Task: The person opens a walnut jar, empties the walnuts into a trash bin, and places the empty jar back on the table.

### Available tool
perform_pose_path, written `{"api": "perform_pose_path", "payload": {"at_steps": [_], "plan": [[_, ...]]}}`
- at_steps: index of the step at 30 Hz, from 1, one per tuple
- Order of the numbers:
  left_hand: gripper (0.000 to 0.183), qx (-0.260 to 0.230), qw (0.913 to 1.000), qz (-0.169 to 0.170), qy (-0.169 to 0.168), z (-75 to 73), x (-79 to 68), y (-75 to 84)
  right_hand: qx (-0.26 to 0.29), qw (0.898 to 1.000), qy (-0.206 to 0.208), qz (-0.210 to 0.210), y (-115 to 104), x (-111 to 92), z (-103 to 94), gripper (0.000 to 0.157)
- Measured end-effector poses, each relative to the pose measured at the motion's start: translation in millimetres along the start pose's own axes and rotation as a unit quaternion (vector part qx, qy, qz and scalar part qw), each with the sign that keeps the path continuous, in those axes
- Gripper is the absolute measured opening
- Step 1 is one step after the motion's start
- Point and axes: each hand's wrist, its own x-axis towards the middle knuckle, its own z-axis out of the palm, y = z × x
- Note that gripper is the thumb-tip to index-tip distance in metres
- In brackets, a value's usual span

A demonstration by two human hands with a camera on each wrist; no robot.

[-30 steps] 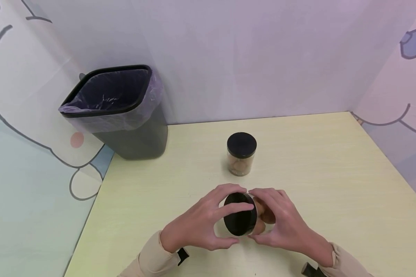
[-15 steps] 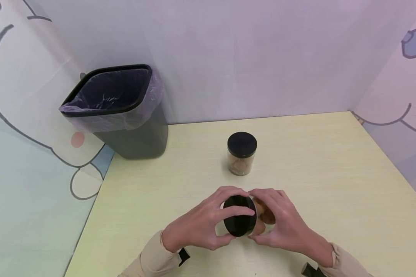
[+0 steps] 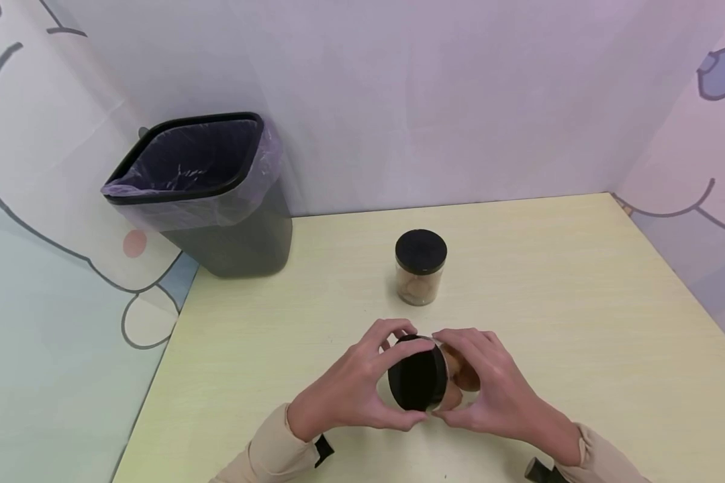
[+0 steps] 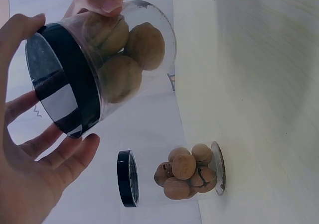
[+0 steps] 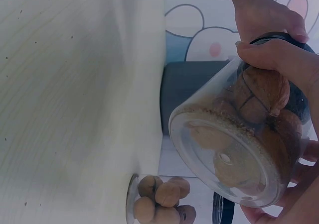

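Observation:
A clear jar (image 5: 224, 159) with a black screw lid (image 3: 419, 381) is held tilted, its lid toward the left and its base clear of the table in the wrist views. Brown walnuts (image 4: 144, 46) show through its wall. My right hand (image 3: 500, 381) grips the jar's body from the right, fingers over the far side and thumb on the near side. My left hand (image 3: 359, 384) curls round the lid from the left, with thumb at the near edge and fingers at the far edge. The lid sits on the jar.
Behind the hands a second lidded jar (image 3: 419, 268) of walnuts stands upright on the pale table (image 3: 556, 268). At the back left is a grey bin (image 3: 242, 248) with a purple liner (image 3: 260, 181). A pale wall (image 3: 459, 100) borders the back.
My left fingers have shifted round the lid: the index finger has moved back toward the far edge and the thumb rightward along the near edge. The right hand stays in place.

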Motion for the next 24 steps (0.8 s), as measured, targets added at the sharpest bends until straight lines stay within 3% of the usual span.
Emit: {"api": "perform_pose_path", "payload": {"at_steps": [11,17,24], "plan": [[0.080,0.000,0.9992,-0.039,0.006,1.0,-2.2,2.7,-0.002,1.000,0.004,-0.005,-2,1,0.1,0.088],[0.082,0.030,0.9995,0.002,0.001,-5.4,-0.6,2.1,-0.007,1.000,0.001,-0.002,-4,1,-0.9,0.091],[0.085,0.031,0.9967,0.055,-0.051,-16.9,-0.8,1.0,-0.008,1.000,0.000,0.000,-5,1,-1.0,0.092]]}}
